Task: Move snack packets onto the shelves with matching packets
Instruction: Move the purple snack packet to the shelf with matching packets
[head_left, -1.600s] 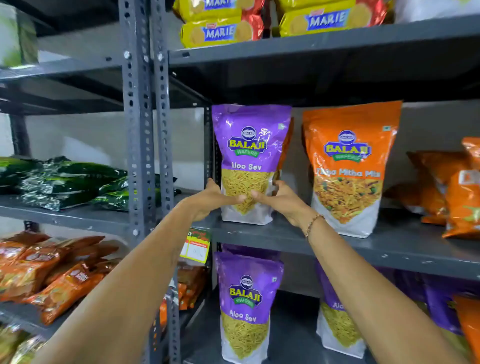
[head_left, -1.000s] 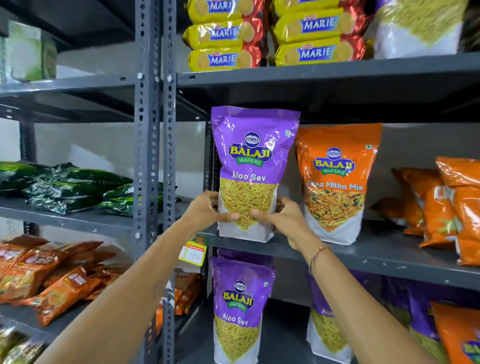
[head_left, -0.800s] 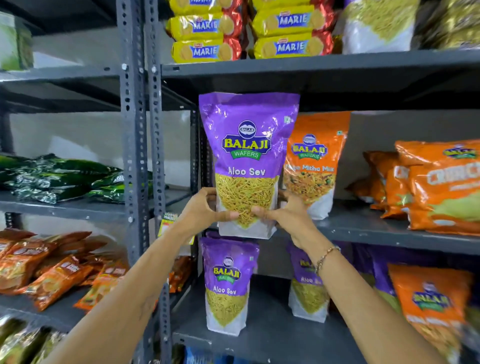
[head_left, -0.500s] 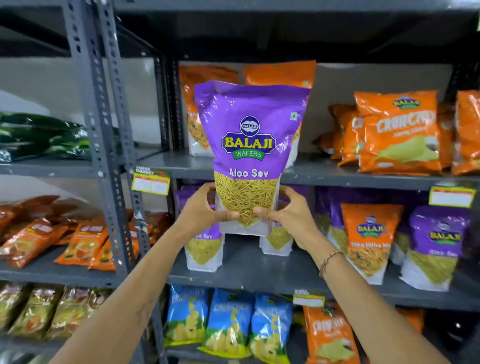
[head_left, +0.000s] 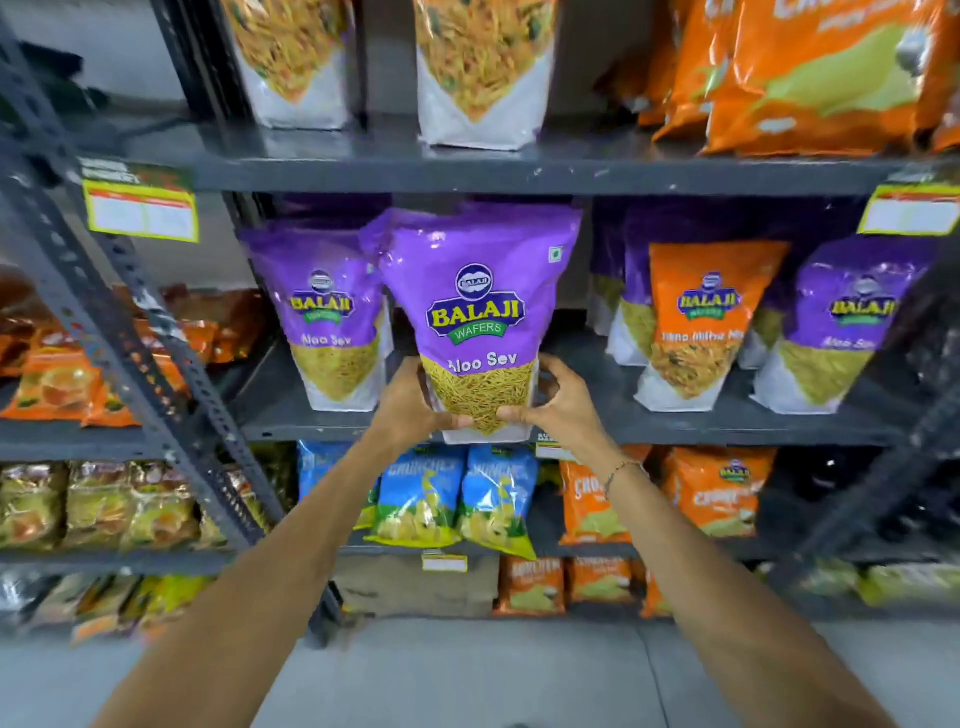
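Purple Balaji Aloo Sev pouch (head_left: 480, 317) held upright in both my hands at the front edge of the grey metal middle shelf (head_left: 675, 428).

Just left of it, a matching purple Aloo Sev pouch (head_left: 332, 322) stands on that shelf. My left hand (head_left: 410, 402) wraps the held pouch's lower left corner, thumb pressed on the front. My right hand (head_left: 558, 402) clamps the lower right corner, fingers curled round the side, thumb on the front. Further right stand an orange Balaji mix pouch (head_left: 698, 322) and another purple pouch (head_left: 836, 332). Blue snack bags (head_left: 457, 499) sit on the shelf below.
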